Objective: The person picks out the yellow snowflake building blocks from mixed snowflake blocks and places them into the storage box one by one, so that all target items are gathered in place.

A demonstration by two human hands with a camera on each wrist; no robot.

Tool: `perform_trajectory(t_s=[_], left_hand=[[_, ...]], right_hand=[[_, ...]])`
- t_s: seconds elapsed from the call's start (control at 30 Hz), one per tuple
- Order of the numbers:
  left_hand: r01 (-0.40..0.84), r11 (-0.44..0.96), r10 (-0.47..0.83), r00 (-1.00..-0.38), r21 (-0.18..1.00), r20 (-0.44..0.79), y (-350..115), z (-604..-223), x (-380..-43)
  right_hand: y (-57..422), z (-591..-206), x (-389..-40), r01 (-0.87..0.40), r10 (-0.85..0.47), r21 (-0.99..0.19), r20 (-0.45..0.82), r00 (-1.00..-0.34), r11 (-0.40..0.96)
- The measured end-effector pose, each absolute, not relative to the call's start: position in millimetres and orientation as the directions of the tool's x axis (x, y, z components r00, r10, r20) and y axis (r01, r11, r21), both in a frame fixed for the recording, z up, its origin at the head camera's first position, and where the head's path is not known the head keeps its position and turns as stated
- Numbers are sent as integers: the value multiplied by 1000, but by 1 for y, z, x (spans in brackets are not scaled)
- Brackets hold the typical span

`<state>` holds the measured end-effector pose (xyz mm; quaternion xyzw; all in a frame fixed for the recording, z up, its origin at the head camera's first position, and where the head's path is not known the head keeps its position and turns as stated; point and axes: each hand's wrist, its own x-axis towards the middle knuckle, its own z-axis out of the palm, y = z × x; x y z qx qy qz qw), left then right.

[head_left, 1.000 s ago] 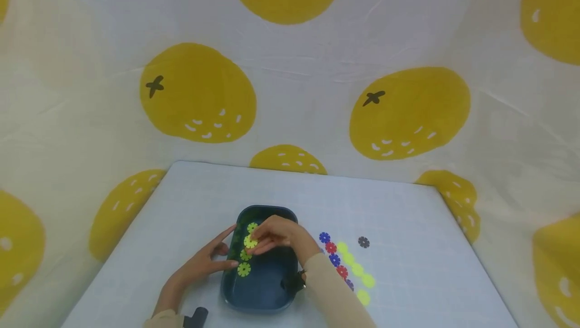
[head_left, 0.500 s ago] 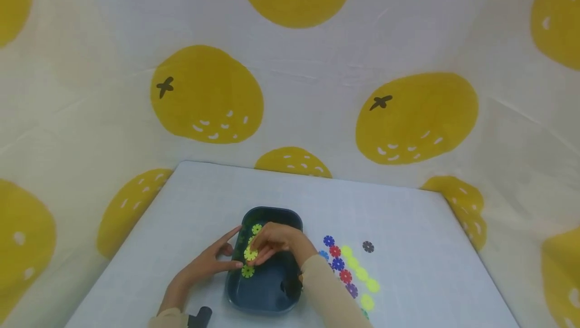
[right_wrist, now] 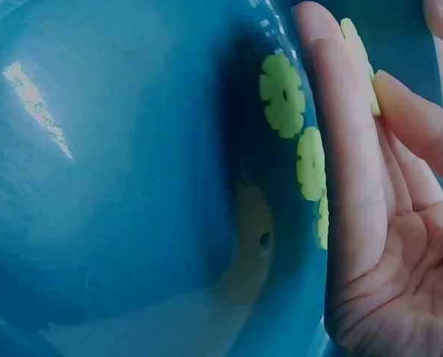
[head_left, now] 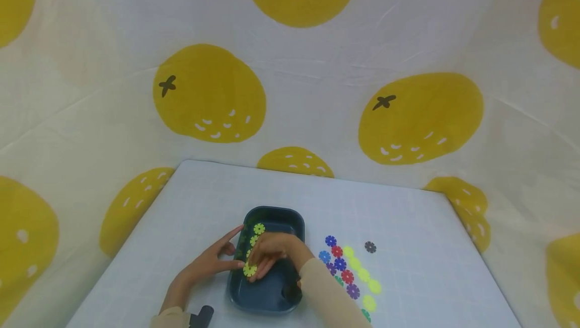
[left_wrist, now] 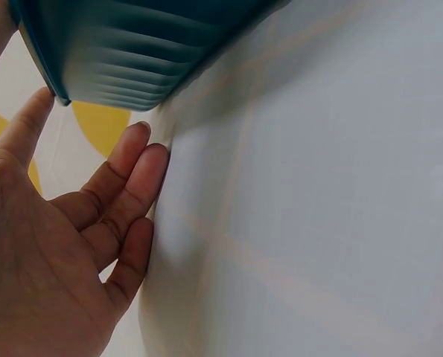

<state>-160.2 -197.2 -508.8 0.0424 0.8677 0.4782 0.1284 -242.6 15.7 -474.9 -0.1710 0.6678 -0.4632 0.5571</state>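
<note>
A dark blue-green tray point(head_left: 263, 298) stands on the white table in the head view. Inside, along its left side, lie several yellow-green notched plastic discs point(head_left: 259, 229). My right hand point(head_left: 275, 247) reaches over the tray and pinches one such disc point(right_wrist: 361, 65) between thumb and finger, near the tray's left wall. In the right wrist view, discs point(right_wrist: 282, 97) sit in a row beside that hand. My left hand point(head_left: 205, 263) touches the tray's left rim with outstretched thumb and index finger. Its other fingers point(left_wrist: 143, 178) lie loosely below the rim in the left wrist view.
Right of the tray lie several loose discs, among them red point(head_left: 347, 276), blue point(head_left: 331, 241), purple point(head_left: 353, 291) and yellow-green point(head_left: 374, 287) ones. A grey disc point(head_left: 370, 247) lies apart farther right. A fruit-printed cloth point(head_left: 312, 116) hangs behind the table.
My right hand has moved toward the near end of the tray's left side, carrying the pinched disc past the others. The left hand keeps its place at the rim; the head view shifts slightly.
</note>
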Motion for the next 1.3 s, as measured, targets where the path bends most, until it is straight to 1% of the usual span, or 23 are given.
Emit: perform_trajectory(t_s=[0.2, 0.77, 0.87, 1.07, 1.3], left_hand=[[-67, 541, 178, -965, 838, -191, -196, -508, -160], [-91, 552, 152, -967, 829, -207, -191, -504, -158], [-99, 553, 144, -967, 828, -211, -191, -504, -158], [-96, 557, 145, -967, 825, -210, -192, -504, -159], [-91, 562, 151, -966, 822, -210, -192, -505, -160]], right_hand=[[11, -475, -238, 236, -732, -793, -610, -303, 562], [1, -482, -236, 166, -693, -753, -654, -304, 637], [0, -481, -235, 154, -685, -748, -656, -317, 646], [2, -469, -231, 103, -678, -750, -640, -362, 653], [7, -463, -229, 112, -672, -760, -625, -396, 640]])
